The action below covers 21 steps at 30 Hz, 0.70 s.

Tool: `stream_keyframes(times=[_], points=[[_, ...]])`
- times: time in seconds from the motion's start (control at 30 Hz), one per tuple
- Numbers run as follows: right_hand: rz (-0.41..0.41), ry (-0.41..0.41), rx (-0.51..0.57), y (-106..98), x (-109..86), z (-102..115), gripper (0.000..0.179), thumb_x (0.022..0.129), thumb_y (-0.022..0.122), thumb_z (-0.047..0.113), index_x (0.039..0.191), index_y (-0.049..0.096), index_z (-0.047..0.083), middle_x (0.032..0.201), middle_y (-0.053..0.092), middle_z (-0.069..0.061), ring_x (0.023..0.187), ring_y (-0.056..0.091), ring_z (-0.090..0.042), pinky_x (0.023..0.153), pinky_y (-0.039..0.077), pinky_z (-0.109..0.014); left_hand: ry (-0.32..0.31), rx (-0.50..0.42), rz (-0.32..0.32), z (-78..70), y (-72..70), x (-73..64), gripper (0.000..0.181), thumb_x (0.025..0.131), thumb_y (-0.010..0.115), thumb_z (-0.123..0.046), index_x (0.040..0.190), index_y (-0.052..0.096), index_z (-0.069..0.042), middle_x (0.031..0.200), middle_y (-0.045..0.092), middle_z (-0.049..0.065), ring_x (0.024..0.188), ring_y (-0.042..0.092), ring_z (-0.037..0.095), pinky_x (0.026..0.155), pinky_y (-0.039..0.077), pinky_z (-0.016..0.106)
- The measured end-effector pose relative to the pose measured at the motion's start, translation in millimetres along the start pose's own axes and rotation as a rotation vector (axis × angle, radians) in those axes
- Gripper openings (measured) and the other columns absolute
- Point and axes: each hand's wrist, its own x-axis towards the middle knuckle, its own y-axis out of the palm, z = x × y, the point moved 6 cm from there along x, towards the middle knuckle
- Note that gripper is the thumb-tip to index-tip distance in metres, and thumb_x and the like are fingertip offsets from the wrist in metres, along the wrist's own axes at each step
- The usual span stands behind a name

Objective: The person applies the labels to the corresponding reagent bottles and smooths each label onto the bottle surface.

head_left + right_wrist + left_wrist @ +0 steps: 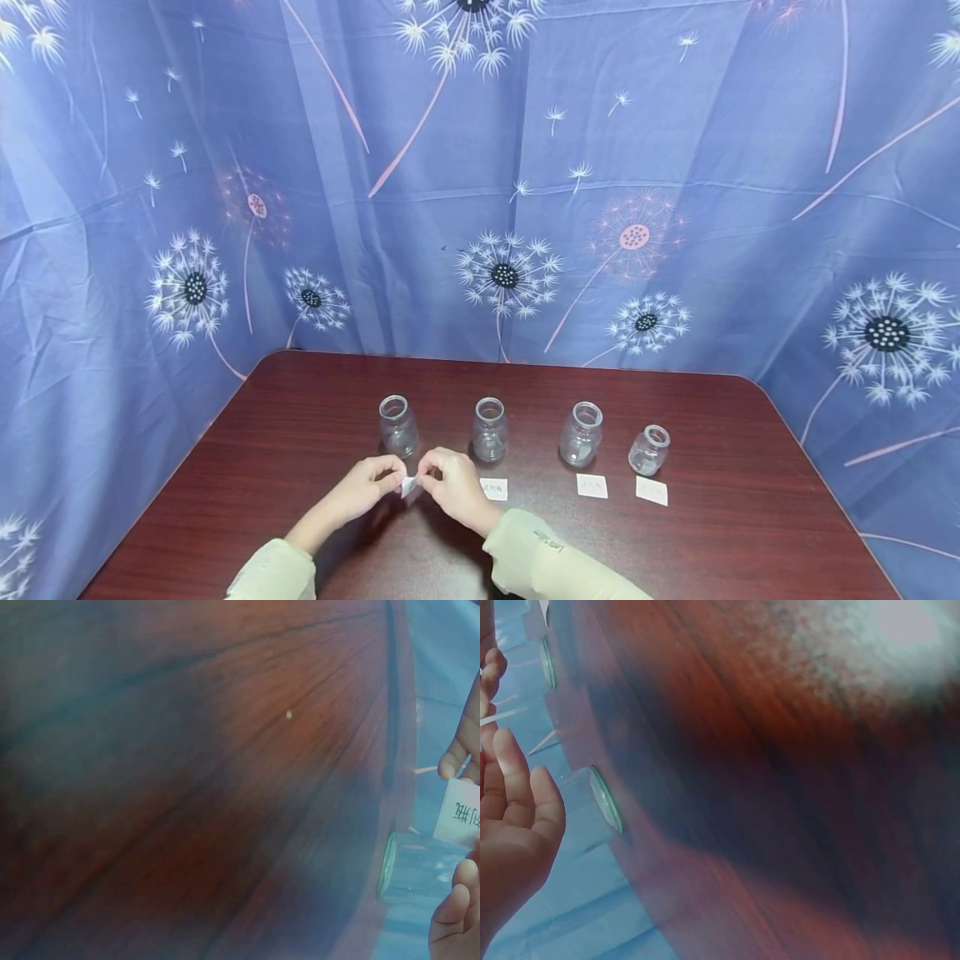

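Note:
Both hands meet over the table's near left part, just in front of the leftmost glass jar [398, 429]. A small white paper label [408, 486] is stretched between them. My left hand [363, 486] pinches one side of it with thumb and forefinger, while my right hand [456, 485] pinches the other side. Printed characters show on the label [459, 813] in the right wrist view. The left wrist view catches my left hand [517, 802] with its outer fingers loosely spread, and a clear jar [604, 799] standing behind them.
Three more clear jars, a second jar [491, 432], a third jar [581, 436] and a shorter jar [648, 452], stand in a row to the right. Before each lies a white label: one [494, 489], another [592, 486] and a tilted one [652, 491]. A blue dandelion curtain [420, 275] hangs behind the table.

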Motion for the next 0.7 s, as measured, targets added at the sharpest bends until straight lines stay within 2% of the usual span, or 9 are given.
stream_keyframes(times=[0.13,0.3,0.37,0.47,0.6,0.7], points=[[0.01,-0.04,-0.008,-1,-0.4,1,0.014,0.068,0.069,0.007,0.064,0.058,0.014,0.063,0.055,0.005,0.058,0.042,0.004,0.053,0.035,-0.009,0.01,-0.022,0.032,-2.3,1.1,0.1,0.012,0.085,0.052,-0.015,0.08,0.057,-0.005,0.071,0.058,0.004,0.066,0.048,0.003,0.061,0.037,0.02],[0.017,-0.065,-0.018,-3,-1.2,1,0.014,0.067,0.069,0.006,0.064,0.057,0.014,0.062,0.055,0.005,0.056,0.045,0.001,0.052,0.034,-0.007,0.032,-0.05,0.05,-3.9,1.5,-0.6,0.013,0.083,0.054,-0.015,0.08,0.06,-0.003,0.074,0.06,0.014,0.069,0.05,0.001,0.065,0.039,0.019],[0.015,-0.075,-0.024,-4,-1.4,1,0.014,0.066,0.068,0.005,0.063,0.057,0.013,0.062,0.055,0.004,0.054,0.047,-0.003,0.052,0.034,-0.007,0.018,-0.038,0.046,-2.9,1.4,-0.6,0.013,0.081,0.056,-0.015,0.079,0.061,-0.004,0.076,0.061,0.014,0.071,0.05,0.002,0.066,0.039,0.02],[0.019,-0.077,-0.028,-5,-1.7,1,0.014,0.064,0.067,0.005,0.063,0.056,0.013,0.062,0.055,0.003,0.054,0.049,-0.006,0.052,0.033,-0.006,-0.006,-0.016,0.031,-2.7,0.7,-0.6,0.01,0.078,0.059,-0.016,0.077,0.063,-0.007,0.075,0.063,0.006,0.072,0.05,0.003,0.066,0.039,0.02],[0.048,-0.052,-0.033,-4,-1.8,1,0.013,0.063,0.066,0.006,0.064,0.056,0.013,0.063,0.054,0.002,0.055,0.046,-0.004,0.052,0.031,-0.006,-0.009,0.011,0.022,-23.7,-2.7,-5.6,0.008,0.076,0.059,-0.01,0.075,0.063,-0.003,0.074,0.062,0.004,0.07,0.049,0.003,0.065,0.038,0.02],[0.063,-0.029,-0.039,-4,-1.7,1,0.013,0.063,0.066,0.006,0.063,0.055,0.014,0.065,0.055,0.002,0.055,0.044,-0.002,0.052,0.03,-0.006,-0.014,0.031,0.02,-25.5,-2.4,-5.8,0.008,0.076,0.058,-0.007,0.075,0.064,-0.001,0.074,0.063,0.006,0.068,0.048,0.001,0.064,0.038,0.019]])
